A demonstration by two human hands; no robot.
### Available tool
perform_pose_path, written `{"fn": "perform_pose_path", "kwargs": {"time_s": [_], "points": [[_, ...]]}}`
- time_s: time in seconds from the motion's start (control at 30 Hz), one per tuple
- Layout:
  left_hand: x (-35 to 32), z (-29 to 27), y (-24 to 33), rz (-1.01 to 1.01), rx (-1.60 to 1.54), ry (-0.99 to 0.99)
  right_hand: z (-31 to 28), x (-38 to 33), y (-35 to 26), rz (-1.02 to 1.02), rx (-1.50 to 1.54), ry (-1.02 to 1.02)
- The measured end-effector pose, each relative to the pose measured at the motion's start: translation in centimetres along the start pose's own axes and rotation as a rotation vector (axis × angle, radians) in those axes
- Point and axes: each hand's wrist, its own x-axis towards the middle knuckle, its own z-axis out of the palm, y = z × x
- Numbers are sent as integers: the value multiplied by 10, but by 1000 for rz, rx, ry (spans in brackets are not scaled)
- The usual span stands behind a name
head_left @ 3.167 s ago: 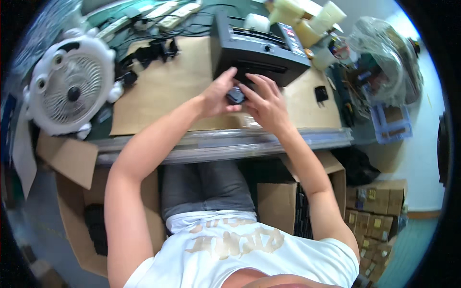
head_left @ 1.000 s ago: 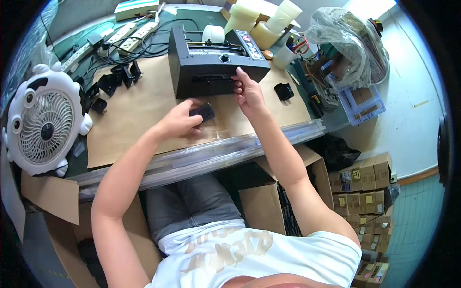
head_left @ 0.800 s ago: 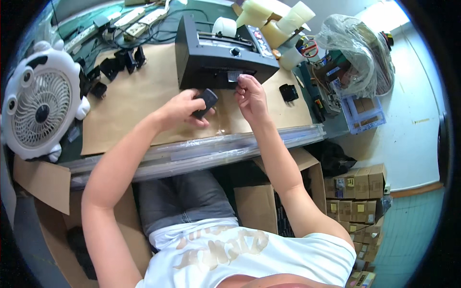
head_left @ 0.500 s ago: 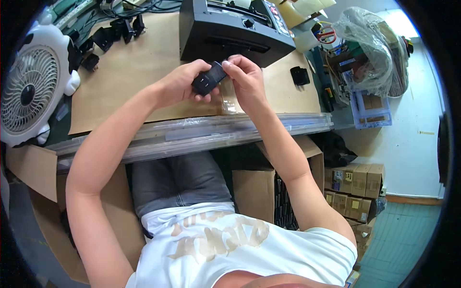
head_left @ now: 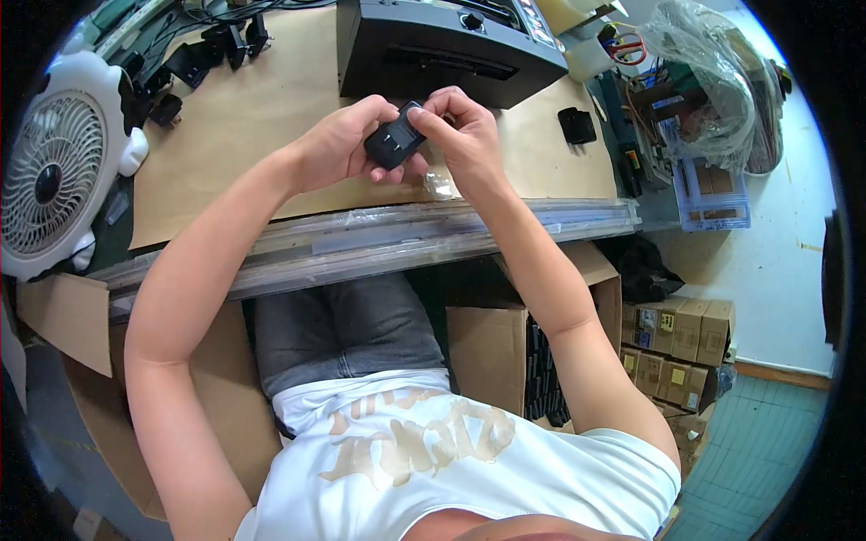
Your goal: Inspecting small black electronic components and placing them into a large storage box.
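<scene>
A black plug-in power adapter (head_left: 389, 150) with two flat metal prongs is held over the brown paper on the bench. My left hand (head_left: 336, 149) closes around its left side, with some fingers curled beneath it. From the right, my right hand (head_left: 466, 137) also grips it: the thumb lies on its upper end and the other fingers are bent behind, partly hidden. Just beyond my hands stands a black box-shaped machine (head_left: 433, 68) with a knob and a slot in its front. One more black adapter (head_left: 575, 126) lies on the paper to the right.
Several black adapters (head_left: 230, 41) and cables lie at the back left, beside a white fan (head_left: 54, 171). Plastic-wrapped strips (head_left: 379, 243) run along the bench's front edge. Open cartons stand on both sides of my legs; the right one holds black parts (head_left: 544, 379). Red-handled scissors (head_left: 629, 50) stand far right.
My right thumb has moved onto the adapter's face, and the right fingers bend behind it. The adapter has turned slightly in my hands. The whole view has shifted a little.
</scene>
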Motion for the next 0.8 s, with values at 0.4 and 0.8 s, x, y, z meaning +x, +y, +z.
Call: {"fn": "perform_pose_path", "kwargs": {"time_s": [0.4, 0.8], "points": [[0, -2, -2, 6, 52, 20, 1, -1, -1, -52, -79, 6], [1, 0, -3, 39, 159, 41, 4, -2, -2, -120, -192, 24]]}}
